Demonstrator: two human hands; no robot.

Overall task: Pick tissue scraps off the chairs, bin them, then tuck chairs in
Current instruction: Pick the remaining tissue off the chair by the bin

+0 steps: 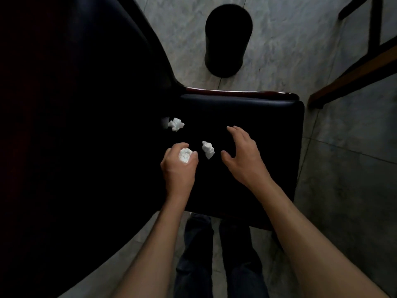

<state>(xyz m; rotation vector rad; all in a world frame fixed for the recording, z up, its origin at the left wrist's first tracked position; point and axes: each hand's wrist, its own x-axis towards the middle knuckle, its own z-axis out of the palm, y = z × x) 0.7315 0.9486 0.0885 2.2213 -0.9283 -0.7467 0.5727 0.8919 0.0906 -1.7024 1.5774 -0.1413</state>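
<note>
Head view, looking straight down: a black bin (227, 39) stands on the grey marbled floor (290, 50) at the upper centre of the frame, just beyond the chair's far edge. It is a plain dark cylinder; its inside cannot be seen, so its contents cannot be told.

Below it, filling the middle of the frame, is the black padded chair seat (257, 112), with a reddish wooden rail along its top edge. The chair's dark backrest (75, 104) takes up the whole left side of the frame.

Three white crumpled tissue scraps are in view. One tissue wad (185, 155) is pinched in the left hand (179, 166), whose fingers are curled closed around it, the wad showing between thumb and forefinger. A second scrap (208, 149) lies loose on the seat between the two hands; it is slightly elongated, its long axis running roughly up and down the frame, narrowing toward the bottom. A third scrap (176, 124) lies on the seat at the upper left of the hands, close against the backrest, lumpy with no clear long axis.

The right hand (242, 155) hovers over the seat just right of the second scrap, fingers spread and curved, holding nothing.
</note>
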